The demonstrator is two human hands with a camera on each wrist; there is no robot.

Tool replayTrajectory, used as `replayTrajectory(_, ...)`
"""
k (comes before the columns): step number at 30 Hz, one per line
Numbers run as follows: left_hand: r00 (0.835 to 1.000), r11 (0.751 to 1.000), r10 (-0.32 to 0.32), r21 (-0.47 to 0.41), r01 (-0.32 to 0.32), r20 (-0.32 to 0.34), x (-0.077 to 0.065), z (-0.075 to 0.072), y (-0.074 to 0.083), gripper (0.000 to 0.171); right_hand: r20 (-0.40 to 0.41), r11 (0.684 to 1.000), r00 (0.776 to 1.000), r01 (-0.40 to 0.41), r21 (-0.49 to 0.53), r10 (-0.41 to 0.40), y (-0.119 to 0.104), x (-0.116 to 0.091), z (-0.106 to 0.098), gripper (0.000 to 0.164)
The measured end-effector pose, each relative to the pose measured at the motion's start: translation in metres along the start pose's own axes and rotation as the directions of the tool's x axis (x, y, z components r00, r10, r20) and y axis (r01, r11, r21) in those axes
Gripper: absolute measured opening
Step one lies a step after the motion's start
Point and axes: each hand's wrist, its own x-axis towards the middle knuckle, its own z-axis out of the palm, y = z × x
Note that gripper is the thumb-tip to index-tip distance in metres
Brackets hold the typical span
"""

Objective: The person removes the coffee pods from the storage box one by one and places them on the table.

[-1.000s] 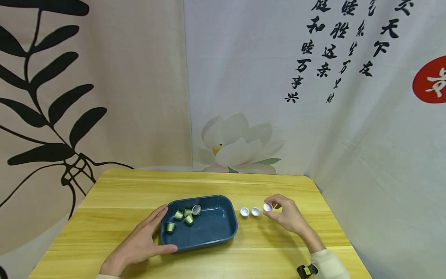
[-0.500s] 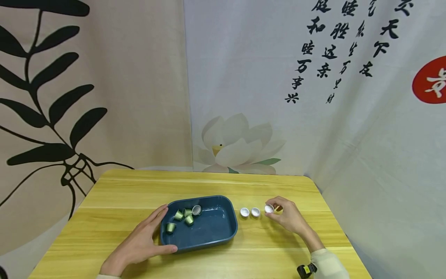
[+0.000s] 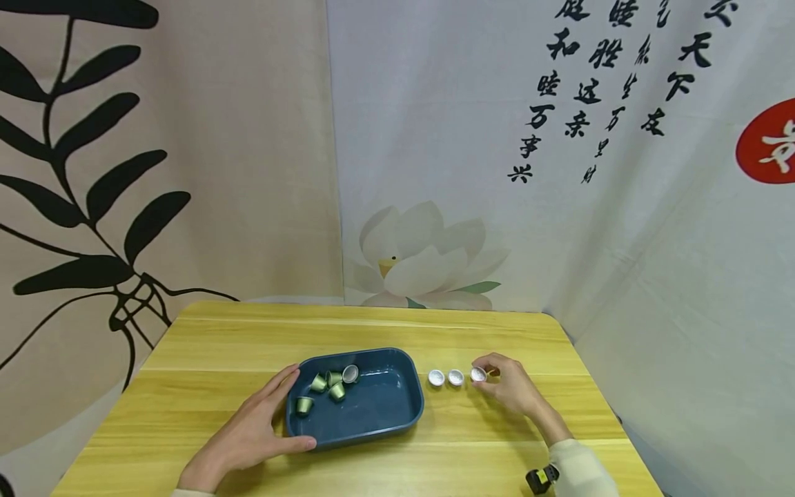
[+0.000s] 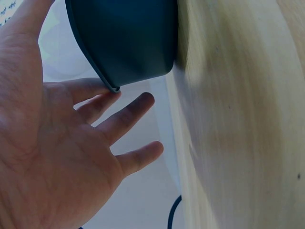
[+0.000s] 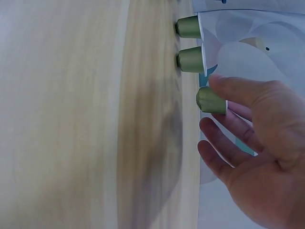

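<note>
In the head view my right hand (image 3: 509, 385) pinches a coffee capsule (image 3: 477, 374) between thumb and fingers, pale lid up. The right wrist view shows this capsule's green body (image 5: 211, 100), apparently just above the wood. To its left two more capsules stand lid up in a row, a nearer capsule (image 3: 455, 377) and a farther capsule (image 3: 436, 377). My left hand (image 3: 251, 421) spans the left end of a dark blue tray (image 3: 354, 436), thumb at the front rim, straight fingers touching the left corner. Inside the tray lie several green capsules (image 3: 336, 392), mostly on their sides.
A wooden table (image 3: 348, 476) bears everything. Behind it hangs a fabric backdrop (image 3: 428, 152) printed with a lotus, leaves and writing. A black device (image 3: 542, 478) is strapped at the right wrist.
My right hand and its capsule have come down slightly, staying to the right of the two standing capsules. The left hand and tray have not moved.
</note>
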Motion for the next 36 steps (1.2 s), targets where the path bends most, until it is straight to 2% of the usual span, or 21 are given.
replayTrajectory(15, 1.0, 1.0, -0.005, 0.004, 0.005, 0.007, 0.001, 0.001, -0.002, 0.135, 0.034, 0.999, 0.999, -0.024, 0.034, 0.023, 0.006, 0.005, 0.009, 0.035)
replayTrajectory(23, 1.0, 1.0, 0.007, 0.008, -0.007, -0.008, 0.0, 0.001, -0.002, 0.135, 0.033, 0.999, 0.999, -0.033, 0.009, 0.033, 0.01, 0.007, 0.012, 0.036)
replayTrajectory(36, 1.0, 1.0, -0.002, 0.003, 0.002, 0.003, 0.001, 0.002, -0.004, 0.135, 0.023, 1.0, 0.999, -0.027, 0.014, 0.027, 0.007, 0.006, 0.014, 0.036)
